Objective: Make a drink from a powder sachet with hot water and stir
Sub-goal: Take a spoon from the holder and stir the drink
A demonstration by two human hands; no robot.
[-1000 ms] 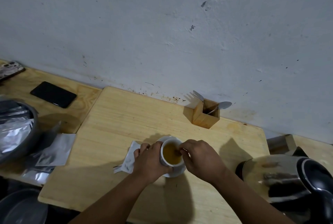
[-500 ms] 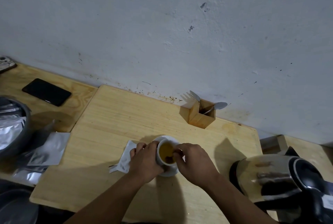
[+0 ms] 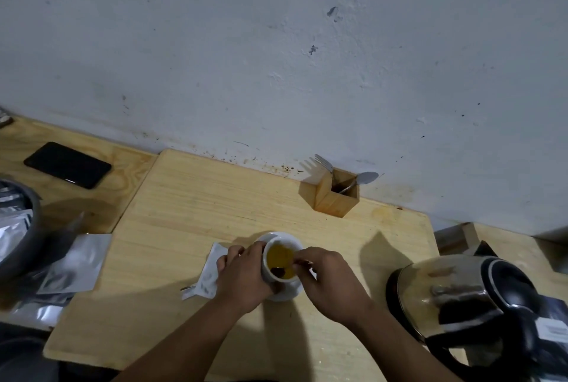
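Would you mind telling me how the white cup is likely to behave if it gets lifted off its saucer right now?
The white cup looks ceramic, so probably rigid and breakable. It holds yellow liquid near the rim, so tilting would likely spill. The left hand wraps its side, suggesting a steady lift; the saucer may stay behind.

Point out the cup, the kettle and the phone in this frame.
cup [image 3: 295,242]: head view, on the far white rim.
kettle [image 3: 442,283]: head view, on the shiny metal body.
phone [image 3: 67,164]: head view, on the middle of the black screen.
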